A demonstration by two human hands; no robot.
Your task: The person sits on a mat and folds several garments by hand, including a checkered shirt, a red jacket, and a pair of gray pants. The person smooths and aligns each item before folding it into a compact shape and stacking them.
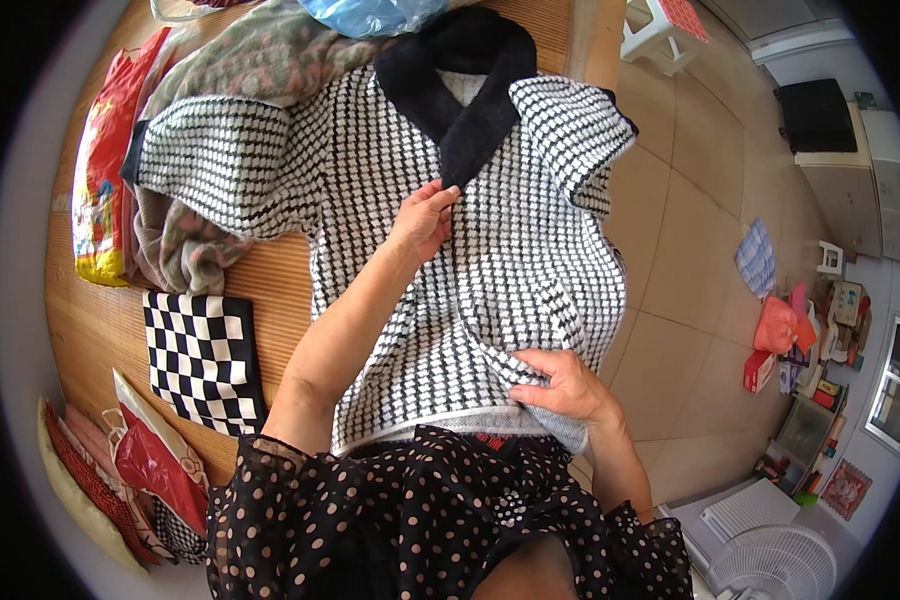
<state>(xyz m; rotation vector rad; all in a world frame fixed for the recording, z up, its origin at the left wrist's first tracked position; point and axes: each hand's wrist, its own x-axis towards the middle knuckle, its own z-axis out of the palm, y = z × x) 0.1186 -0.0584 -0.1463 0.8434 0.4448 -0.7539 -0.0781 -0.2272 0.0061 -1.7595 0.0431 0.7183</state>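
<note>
A black-and-white patterned knit cardigan (380, 190) lies spread over the wooden table, front side up, its black collar (485, 130) pointing away from me. My left hand (427, 217) pinches the lower tip of that collar, where the two front edges meet. Lower down, my right hand (567, 385) rests at the cardigan's right front near the hem, thumb and fingers closed on the knit edge. The sleeve on the left stretches out flat; the one on the right is folded short. Below my hands the hem meets my dotted black clothing.
Left of the cardigan lie a checkered folded cloth (202, 350), a red-and-yellow package (110, 170) and a grey-pink fuzzy garment (260, 50). A blue plastic bag (375, 12) sits at the far edge. Beyond the table's right edge is tiled floor with a stool (662, 38) and a fan (775, 563).
</note>
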